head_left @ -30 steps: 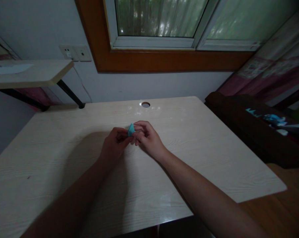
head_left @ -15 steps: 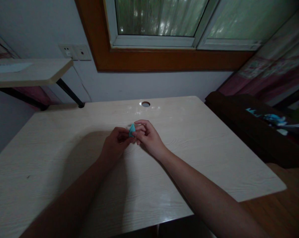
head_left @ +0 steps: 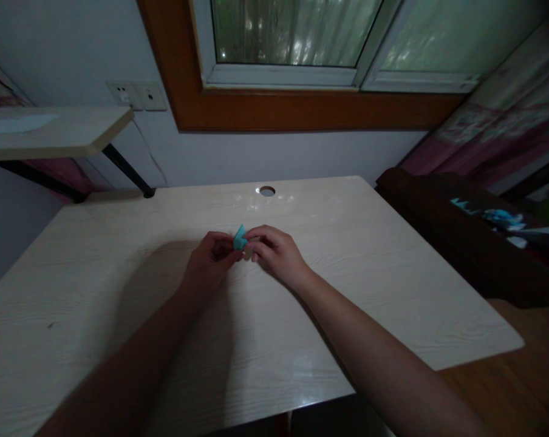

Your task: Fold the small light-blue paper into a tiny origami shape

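A small folded piece of turquoise paper [head_left: 239, 239] with a pointed top is held a little above the middle of the desk. My left hand [head_left: 212, 257] pinches it from the left, thumb below and fingers curled behind. From the other side, my right hand [head_left: 277, 252] has its thumb and bent index finger at the paper's right edge, fingers closed in around it. Part of the paper is hidden by the fingertips, and its exact folds are too small to make out.
The pale wood-grain desk [head_left: 370, 267] has a round cable hole [head_left: 268, 191] near its back edge. At the back left, a raised shelf [head_left: 74, 136] stands on black legs. Right of the desk is dark furniture [head_left: 438, 224] with blue and white items [head_left: 504, 220] on it.
The right thumb has drawn off the paper's face toward its right edge, and the right hand has shifted slightly right. The paper is turned a little and shows a side fold. The left hand has barely moved.
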A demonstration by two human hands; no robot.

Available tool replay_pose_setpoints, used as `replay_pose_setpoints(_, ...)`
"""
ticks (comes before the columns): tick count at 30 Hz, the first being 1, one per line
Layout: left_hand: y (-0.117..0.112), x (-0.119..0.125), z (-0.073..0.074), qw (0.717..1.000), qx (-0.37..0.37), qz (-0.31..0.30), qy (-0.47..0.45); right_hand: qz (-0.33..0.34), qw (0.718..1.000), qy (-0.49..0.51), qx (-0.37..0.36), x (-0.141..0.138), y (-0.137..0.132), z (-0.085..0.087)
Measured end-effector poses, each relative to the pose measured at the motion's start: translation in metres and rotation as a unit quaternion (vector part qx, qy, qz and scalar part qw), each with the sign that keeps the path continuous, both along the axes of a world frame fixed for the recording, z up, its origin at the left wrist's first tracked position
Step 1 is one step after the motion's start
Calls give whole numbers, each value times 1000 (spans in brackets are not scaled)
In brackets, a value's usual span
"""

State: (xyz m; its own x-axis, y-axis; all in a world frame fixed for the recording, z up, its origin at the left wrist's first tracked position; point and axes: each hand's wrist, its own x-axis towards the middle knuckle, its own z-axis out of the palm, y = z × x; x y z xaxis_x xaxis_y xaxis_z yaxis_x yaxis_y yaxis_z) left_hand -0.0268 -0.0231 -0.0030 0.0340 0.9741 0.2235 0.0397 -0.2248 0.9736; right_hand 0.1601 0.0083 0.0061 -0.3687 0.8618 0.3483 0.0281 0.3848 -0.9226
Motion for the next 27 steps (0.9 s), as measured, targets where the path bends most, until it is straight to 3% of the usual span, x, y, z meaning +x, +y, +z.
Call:
replay_pose_setpoints(9,2,-1,-3,999,-10,-18,28,-11,995,-65,76,4,-1,6)
replay_pose_setpoints(18,2,-1,-5,999,-15,-36,27,25,983,-104,151,10,4,10)
replay_pose_setpoints(27,-1,1,1,999,-2,-44,1,37,971,-138,192,11,3,10)
